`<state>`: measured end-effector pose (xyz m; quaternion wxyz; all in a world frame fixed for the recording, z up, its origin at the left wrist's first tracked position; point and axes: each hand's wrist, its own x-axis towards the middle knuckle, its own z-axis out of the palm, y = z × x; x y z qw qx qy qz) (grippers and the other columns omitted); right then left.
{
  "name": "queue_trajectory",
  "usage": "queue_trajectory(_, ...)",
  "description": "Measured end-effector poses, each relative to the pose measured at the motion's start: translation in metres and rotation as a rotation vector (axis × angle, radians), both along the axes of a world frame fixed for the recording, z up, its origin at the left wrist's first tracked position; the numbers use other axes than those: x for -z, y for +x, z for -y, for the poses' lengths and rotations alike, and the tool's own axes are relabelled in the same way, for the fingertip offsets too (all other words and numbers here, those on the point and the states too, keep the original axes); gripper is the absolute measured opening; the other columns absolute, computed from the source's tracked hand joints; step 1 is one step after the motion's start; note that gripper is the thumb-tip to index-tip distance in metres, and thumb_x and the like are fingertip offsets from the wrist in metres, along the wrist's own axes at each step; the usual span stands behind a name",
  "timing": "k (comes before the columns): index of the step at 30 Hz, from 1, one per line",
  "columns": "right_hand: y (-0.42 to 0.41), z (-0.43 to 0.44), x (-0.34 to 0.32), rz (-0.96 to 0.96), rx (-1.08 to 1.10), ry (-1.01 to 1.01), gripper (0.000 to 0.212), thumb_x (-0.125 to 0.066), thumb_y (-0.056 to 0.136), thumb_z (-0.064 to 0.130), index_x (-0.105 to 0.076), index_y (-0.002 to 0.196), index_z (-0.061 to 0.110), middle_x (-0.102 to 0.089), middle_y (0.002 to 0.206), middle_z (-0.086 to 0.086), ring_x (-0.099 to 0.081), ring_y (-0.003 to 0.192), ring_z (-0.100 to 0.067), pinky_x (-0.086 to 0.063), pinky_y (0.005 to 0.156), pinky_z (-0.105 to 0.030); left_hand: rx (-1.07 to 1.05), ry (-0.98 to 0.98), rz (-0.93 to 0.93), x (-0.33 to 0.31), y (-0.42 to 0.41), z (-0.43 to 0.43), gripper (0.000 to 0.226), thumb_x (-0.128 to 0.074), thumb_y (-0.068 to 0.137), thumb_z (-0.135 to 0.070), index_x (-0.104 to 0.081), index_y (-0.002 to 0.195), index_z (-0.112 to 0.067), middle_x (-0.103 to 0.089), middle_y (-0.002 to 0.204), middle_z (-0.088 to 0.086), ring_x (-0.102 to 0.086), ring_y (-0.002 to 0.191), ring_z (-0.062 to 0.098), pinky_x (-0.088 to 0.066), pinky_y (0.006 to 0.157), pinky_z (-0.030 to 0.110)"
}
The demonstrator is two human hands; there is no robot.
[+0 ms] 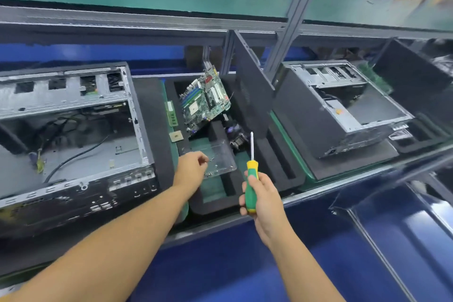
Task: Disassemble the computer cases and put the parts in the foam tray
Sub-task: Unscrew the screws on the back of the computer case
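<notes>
Nearest, a screwdriver (251,174) is gripped by the right hand (257,200), with the fingers wrapped round its green handle and the shaft pointed up. Just beyond, the left hand (192,167) is held over a clear box (220,157) in the foam tray (210,205). Its fingertips are drawn together, but whether anything is pinched cannot be told. A chip (176,136) and a memory stick (172,113) are seen at the tray's left edge. Farther in, a motherboard (206,98) is propped tilted in the tray. An open case (73,130) is laid to its left, a second case (343,105) to its right.
</notes>
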<state>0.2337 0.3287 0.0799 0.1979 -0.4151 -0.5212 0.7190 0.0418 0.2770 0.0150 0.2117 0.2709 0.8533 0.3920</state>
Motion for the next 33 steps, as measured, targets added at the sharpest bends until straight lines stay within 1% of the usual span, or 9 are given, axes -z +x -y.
queue_trajectory(10,-0.003,-0.026,0.013,0.000,-0.029,-0.012,0.020,-0.050,0.098,0.024,-0.053,0.106,0.005,-0.052,0.083,-0.002,-0.051,0.057,-0.014,-0.041,0.047,-0.029,-0.022,-0.154,-0.009,0.017,-0.010,-0.027,0.034,-0.061,0.093,-0.004,-0.066,0.127,-0.010,-0.070,0.117,0.006,-0.062,0.109,0.021,-0.052,0.096,0.035)
queue_trajectory(12,-0.011,-0.020,0.010,-0.047,-0.023,-0.019,0.014,-0.050,0.098,0.022,-0.055,0.104,0.011,-0.054,0.081,-0.003,-0.052,0.059,-0.016,-0.042,0.048,-0.030,-0.023,-0.083,0.024,0.004,-0.006,-0.020,0.028,-0.059,0.096,-0.010,-0.067,0.123,-0.011,-0.075,0.103,0.005,-0.067,0.086,0.015,-0.055,0.082,0.027)
queue_trajectory(14,-0.021,-0.009,0.006,-0.089,-0.024,-0.030,0.011,-0.050,0.099,0.019,-0.058,0.107,0.015,-0.057,0.080,-0.003,-0.055,0.061,-0.017,-0.046,0.050,-0.030,0.022,0.016,0.106,-0.017,-0.002,-0.010,0.021,-0.054,0.098,-0.014,-0.067,0.116,-0.017,-0.075,0.077,0.000,-0.068,0.058,0.012,-0.053,0.054,0.022)
queue_trajectory(16,-0.033,0.007,0.001,-0.120,-0.033,-0.051,0.015,-0.049,0.101,0.016,-0.060,0.112,0.017,-0.060,0.077,-0.004,-0.057,0.063,-0.017,-0.049,0.051,-0.031,0.119,0.064,0.105,-0.043,0.000,0.004,0.021,-0.049,0.100,-0.016,-0.066,0.110,-0.022,-0.074,0.071,-0.003,-0.067,0.053,0.014,-0.048,0.046,0.022)
queue_trajectory(19,-0.051,0.041,-0.008,-0.197,-0.074,-0.102,0.015,-0.046,0.101,0.015,-0.061,0.105,0.018,-0.059,0.074,-0.004,-0.055,0.058,-0.018,-0.047,0.049,-0.030,0.297,0.057,0.009,-0.082,-0.001,0.037,0.035,-0.045,0.094,-0.002,-0.062,0.118,-0.022,-0.071,0.098,-0.008,-0.068,0.075,0.015,-0.057,0.069,0.034)
queue_trajectory(21,-0.064,0.068,-0.014,-0.248,-0.097,-0.135,0.014,-0.046,0.102,0.018,-0.060,0.101,0.019,-0.058,0.073,-0.004,-0.053,0.055,-0.018,-0.044,0.046,-0.027,0.380,0.047,-0.053,-0.102,-0.006,0.064,0.043,-0.043,0.088,0.007,-0.062,0.119,-0.016,-0.066,0.111,-0.001,-0.065,0.082,0.006,-0.054,0.081,0.030)
queue_trajectory(24,-0.083,0.113,-0.022,-0.298,-0.150,-0.151,0.013,-0.049,0.100,0.028,-0.059,0.102,0.019,-0.058,0.071,-0.002,-0.053,0.053,-0.017,-0.043,0.045,-0.026,0.334,0.091,0.008,-0.126,-0.018,0.120,0.034,-0.047,0.093,0.002,-0.064,0.113,-0.020,-0.070,0.101,-0.001,-0.065,0.084,0.001,-0.051,0.079,0.020)
queue_trajectory(27,-0.099,0.162,-0.028,-0.306,-0.221,-0.156,0.015,-0.043,0.104,0.026,-0.056,0.104,0.019,-0.058,0.073,-0.002,-0.052,0.053,-0.016,-0.043,0.046,-0.026,0.218,0.129,0.196,-0.136,-0.031,0.187,0.022,-0.052,0.099,-0.006,-0.064,0.109,-0.020,-0.074,0.089,-0.001,-0.068,0.079,0.008,-0.053,0.069,0.024)
queue_trajectory(33,-0.110,0.266,-0.031,-0.203,-0.390,-0.178,0.019,-0.038,0.108,0.023,-0.047,0.119,0.012,-0.064,0.078,-0.003,-0.059,0.058,-0.017,-0.052,0.054,-0.031,0.067,0.088,0.401,-0.107,-0.051,0.323,0.018,-0.053,0.100,-0.007,-0.068,0.107,-0.016,-0.076,0.095,0.005,-0.072,0.080,0.014,-0.056,0.071,0.029)
